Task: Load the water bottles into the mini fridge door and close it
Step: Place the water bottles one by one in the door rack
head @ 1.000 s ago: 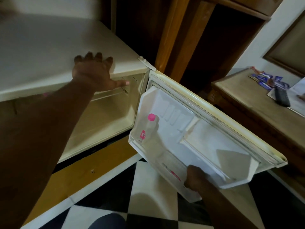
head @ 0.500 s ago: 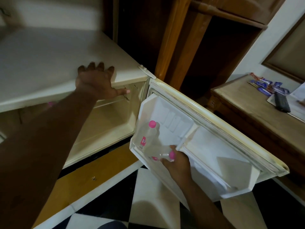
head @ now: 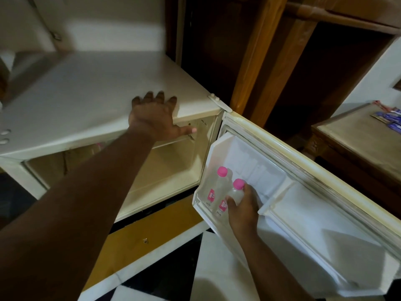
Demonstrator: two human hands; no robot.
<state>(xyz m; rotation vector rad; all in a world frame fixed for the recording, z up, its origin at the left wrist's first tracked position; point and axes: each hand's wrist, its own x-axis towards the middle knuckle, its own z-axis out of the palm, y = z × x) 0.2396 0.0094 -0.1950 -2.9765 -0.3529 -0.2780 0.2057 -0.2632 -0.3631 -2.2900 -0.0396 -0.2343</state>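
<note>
The cream mini fridge (head: 91, 109) stands open, its door (head: 314, 181) swung out to the right. One clear water bottle (head: 218, 187) with a pink cap stands upright in the door shelf near the hinge. Right beside it, my right hand (head: 244, 208) is wrapped around a second water bottle (head: 235, 193) with a pink cap, held upright in the same shelf. My left hand (head: 155, 119) rests flat on the front edge of the fridge top, fingers spread and thumb hooked under the lip.
A wooden cabinet frame (head: 256, 61) rises behind the door. A wooden side table (head: 355, 140) with small packets (head: 388, 118) stands at the right. The floor is black and white tile (head: 217, 276). A faint pink-capped bottle (head: 97, 148) shows inside the fridge.
My right hand has lifted the second bottle from lying low in the door and set it upright beside the first bottle. My left hand has stayed on the fridge top.
</note>
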